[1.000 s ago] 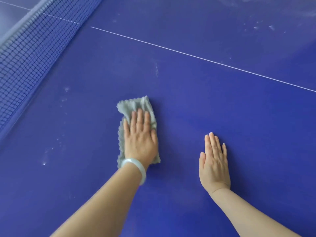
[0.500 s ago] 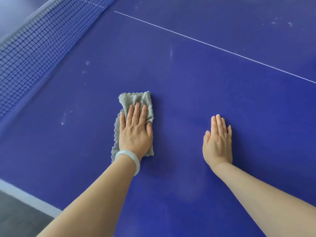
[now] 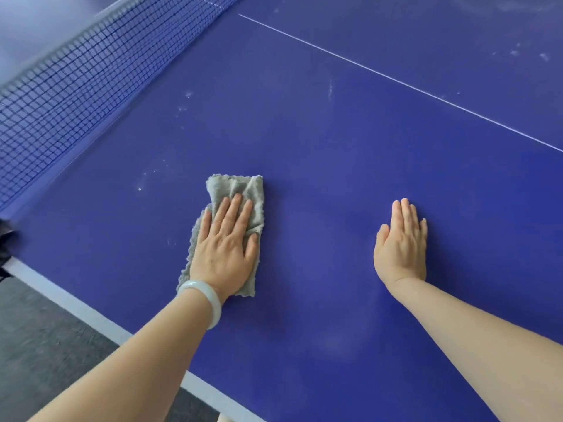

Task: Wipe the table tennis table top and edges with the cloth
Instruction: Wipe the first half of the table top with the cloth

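Note:
A blue table tennis table top (image 3: 335,153) fills the view, with a thin white centre line (image 3: 396,80) running across it. A folded grey cloth (image 3: 240,190) lies flat on the top, near the table's white side edge (image 3: 91,312). My left hand (image 3: 225,248), with a pale bangle on the wrist, presses flat on the cloth with straight fingers. My right hand (image 3: 400,245) rests flat on the bare top to the right of the cloth, fingers together. White dust specks (image 3: 146,181) dot the top left of the cloth.
The black net (image 3: 76,86) runs along the left from the near edge to the top of the view. More smudges (image 3: 530,54) show at the far right beyond the line. Grey floor (image 3: 36,345) lies below the table's side edge at bottom left.
Both hands and the cloth have come back toward the table's near side edge, which now shows with the floor. The cloth stays flat under my left palm.

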A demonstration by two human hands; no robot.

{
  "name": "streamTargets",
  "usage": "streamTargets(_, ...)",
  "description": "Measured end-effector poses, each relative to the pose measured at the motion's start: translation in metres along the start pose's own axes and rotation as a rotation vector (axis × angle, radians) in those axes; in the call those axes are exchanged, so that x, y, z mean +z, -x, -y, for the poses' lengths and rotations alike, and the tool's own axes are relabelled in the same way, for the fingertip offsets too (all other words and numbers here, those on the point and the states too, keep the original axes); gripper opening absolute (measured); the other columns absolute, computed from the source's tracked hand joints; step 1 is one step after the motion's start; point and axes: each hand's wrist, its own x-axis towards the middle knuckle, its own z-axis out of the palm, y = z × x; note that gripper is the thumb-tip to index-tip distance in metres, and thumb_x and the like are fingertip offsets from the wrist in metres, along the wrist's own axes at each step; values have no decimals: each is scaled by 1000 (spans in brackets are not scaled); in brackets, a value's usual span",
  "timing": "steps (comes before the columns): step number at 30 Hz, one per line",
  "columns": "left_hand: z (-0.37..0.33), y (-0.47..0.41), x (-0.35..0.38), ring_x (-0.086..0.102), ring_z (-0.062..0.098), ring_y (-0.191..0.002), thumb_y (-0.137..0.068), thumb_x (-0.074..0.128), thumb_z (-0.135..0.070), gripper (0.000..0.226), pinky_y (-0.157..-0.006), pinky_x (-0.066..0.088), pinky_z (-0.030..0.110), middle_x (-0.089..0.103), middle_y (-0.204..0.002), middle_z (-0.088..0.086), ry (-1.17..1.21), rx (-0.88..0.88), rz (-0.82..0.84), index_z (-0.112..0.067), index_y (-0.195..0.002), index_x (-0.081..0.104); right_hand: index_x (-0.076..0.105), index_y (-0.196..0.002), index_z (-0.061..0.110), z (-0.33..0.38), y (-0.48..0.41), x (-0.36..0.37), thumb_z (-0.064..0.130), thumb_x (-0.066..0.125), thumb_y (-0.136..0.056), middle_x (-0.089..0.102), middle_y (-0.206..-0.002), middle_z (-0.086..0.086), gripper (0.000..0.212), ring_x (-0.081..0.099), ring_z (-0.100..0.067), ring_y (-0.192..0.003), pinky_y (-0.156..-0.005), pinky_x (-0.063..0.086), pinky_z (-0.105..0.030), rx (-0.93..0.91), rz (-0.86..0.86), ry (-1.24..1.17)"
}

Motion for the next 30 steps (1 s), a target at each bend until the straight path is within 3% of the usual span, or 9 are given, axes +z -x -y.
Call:
streamTargets(2,-4,-4,3,-1,11,-151,-98,19,-44,62,-124,1,42,7,-164,-6,-16,-119,-2,-26,-157,14,20,-156,7,0,0,0,23,29,-104,15,-165,-7,55,11,-21,-153,-125,5,-42,-8,3,19)
streamTargets(7,-9,-4,4,-7,10,-151,-96,13,-46,63,-123,-5,40,1,-165,-8,-1,-117,6,-28,-157,9,13,-156,1,8,2,-11,33,30,-105,10,-165,-16,63,7,-31,-153,-123,8,-52,-28,113,176)
streamTargets(12,-7,-5,7,-7,11,-151,-98,18,-44,62,-122,-8,39,2,-165,-8,28,-109,-12,-28,-158,10,27,-153,4,50,70,-8,44,22,-104,24,-162,-12,64,20,-27,-151,-122,14,-54,-392,91,177)
streamTargets(14,-7,-5,5,-6,13,-151,-99,19,-42,61,-123,-7,41,2,-165,-6,5,-103,4,-27,-158,10,26,-154,4,66,99,1,42,15,-100,24,-162,-11,67,21,-25,-150,-122,18,-53,-347,93,96)
streamTargets(19,-23,17,7,-12,16,-151,-103,15,-41,59,-122,-7,44,-4,-165,-3,13,-119,29,-23,-158,3,18,-156,8,71,103,3,43,7,-96,15,-164,-7,70,12,-21,-153,-124,11,-50,-310,97,84)
streamTargets(24,-52,112,15,-1,18,-152,-103,27,-42,59,-122,6,46,9,-165,-1,50,145,52,-21,-157,17,14,-157,10,70,104,5,36,23,-101,11,-165,-6,62,8,-20,-153,-124,8,-48,-309,108,83)
streamTargets(27,-4,107,-1,3,14,-152,-102,33,-43,59,-123,2,42,12,-164,-5,26,417,141,-26,-157,20,18,-157,8,69,103,6,34,25,-101,14,-164,-7,62,11,-21,-153,-124,7,-47,-305,90,72)
streamTargets(28,19,94,-8,3,13,-152,-101,36,-42,59,-124,0,40,13,-164,-7,-7,442,136,-27,-156,21,19,-157,8,68,102,7,31,28,-103,14,-164,-7,59,12,-21,-153,-124,8,-48,-306,85,69)
streamTargets(30,62,64,-21,2,13,-152,-101,37,-40,60,-123,-4,37,12,-164,-6,-55,271,91,-28,-157,18,18,-157,8,67,103,9,30,34,-104,13,-165,-7,59,10,-21,-153,-124,8,-48,-303,90,76)
